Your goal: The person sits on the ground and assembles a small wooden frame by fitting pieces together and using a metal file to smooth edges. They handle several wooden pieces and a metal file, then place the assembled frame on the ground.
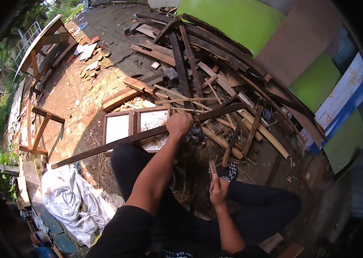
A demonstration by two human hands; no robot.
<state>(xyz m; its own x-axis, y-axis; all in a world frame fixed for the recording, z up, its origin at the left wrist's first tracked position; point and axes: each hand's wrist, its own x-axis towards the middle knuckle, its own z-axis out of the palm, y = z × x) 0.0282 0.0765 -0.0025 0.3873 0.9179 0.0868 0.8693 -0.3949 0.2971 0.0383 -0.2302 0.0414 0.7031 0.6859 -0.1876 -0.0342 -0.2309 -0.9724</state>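
Note:
My left hand (179,125) is closed over a long dark wooden bar (117,144), which slants from low left to upper right in front of me. Beneath the bar lies a wooden frame with two pale panels (117,127). My right hand (219,192) grips the wooden handle (213,168) of what looks like a handsaw seen edge-on. Its thin dark blade seems to run up to the bar just right of my left hand; where it meets the wood is hard to make out. My bent left knee (125,157) is close against the bar.
A heap of loose boards and sticks (181,64) spreads ahead and to the right. Green panels (233,21) stand behind it. A white sack (72,200) lies at left, near a small wooden frame (40,131). Brick rubble (91,66) is scattered farther off.

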